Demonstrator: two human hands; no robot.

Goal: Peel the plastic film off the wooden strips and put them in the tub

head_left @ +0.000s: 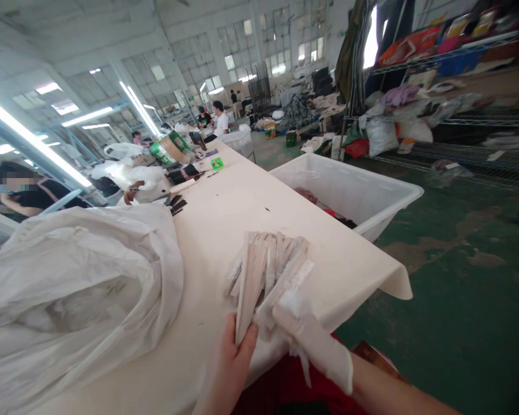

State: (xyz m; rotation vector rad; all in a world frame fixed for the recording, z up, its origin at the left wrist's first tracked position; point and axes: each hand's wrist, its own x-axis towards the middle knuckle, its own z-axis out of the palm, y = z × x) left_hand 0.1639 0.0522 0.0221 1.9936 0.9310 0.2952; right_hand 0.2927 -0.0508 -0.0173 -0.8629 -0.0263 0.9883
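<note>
A fanned stack of pale beige fabric strips [266, 268] lies on the white-covered table [225, 213] near its front edge. My left hand [229, 366] pinches the near end of one strip between thumb and fingers. My right hand [315, 343], mostly hidden under a pale piece of fabric, reaches in from the lower right and touches the stack's near right side.
A big crumpled white sack [73, 288] fills the table's left side. A white plastic bin [350, 193] stands right of the table on the green floor. Bags and small items [173, 167] lie farther along; people work at the far end and left. Shelving [450, 86] lines the right.
</note>
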